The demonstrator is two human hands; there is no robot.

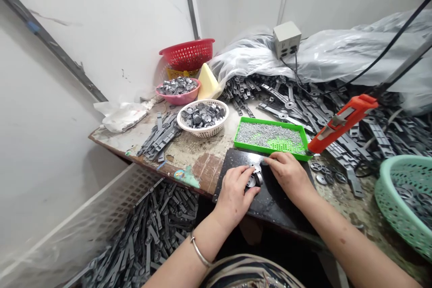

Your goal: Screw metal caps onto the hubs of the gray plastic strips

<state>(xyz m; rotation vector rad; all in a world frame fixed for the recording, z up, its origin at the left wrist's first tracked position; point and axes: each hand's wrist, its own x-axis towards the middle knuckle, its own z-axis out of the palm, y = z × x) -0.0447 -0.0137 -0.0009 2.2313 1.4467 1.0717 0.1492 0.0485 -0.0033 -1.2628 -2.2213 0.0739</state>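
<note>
My left hand (234,193) curls its fingers around a small round metal part (254,177) that rests on a black mat (270,198). Beside it, my right hand (286,172) lies on the mat with its fingertips pinched at the same part, right in front of the green tray (241,144) full of tiny silver screws. What those fingertips hold is too small to make out. An orange electric screwdriver (342,121) hangs slanted just right of the tray, untouched.
A white basket (202,131) and a pink bowl (180,98) hold round metal parts. A red basket (187,54) stands behind. Grey plastic arms (160,137) lie at left, piled at back right (303,103) and in a bin below (151,234). A teal basket (403,198) sits at right.
</note>
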